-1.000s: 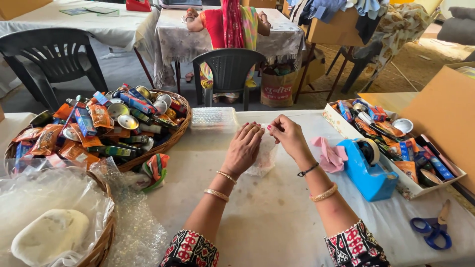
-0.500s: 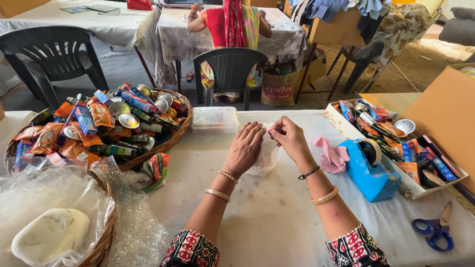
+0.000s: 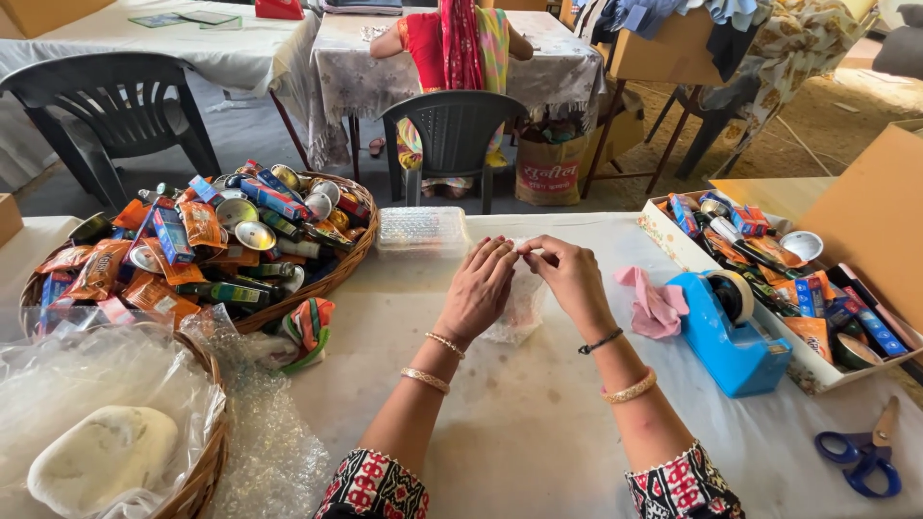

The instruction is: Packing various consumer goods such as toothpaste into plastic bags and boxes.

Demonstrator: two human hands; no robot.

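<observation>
At far left, a woven basket (image 3: 207,471) holds a pale oval lump in clear film. Behind it, a round wicker basket (image 3: 351,259) carries foil packets and small tins. At worktop (image 3: 519,423) centre, your left hand (image 3: 478,288) and right hand (image 3: 574,279) pinch a bubble-wrap piece (image 3: 519,308) together. At right, a blue tape dispenser (image 3: 735,332) adjoins a cardboard box (image 3: 673,240) of packets.

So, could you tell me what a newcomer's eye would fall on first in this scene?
Most likely the wicker basket at the left, heaped with colourful packets and small tins. Then the two hands at the middle of the white table: the left hand and right hand meet at the fingertips over a small clear plastic bag. To the right stand a bright blue tape dispenser and blue-handled scissors.
</observation>
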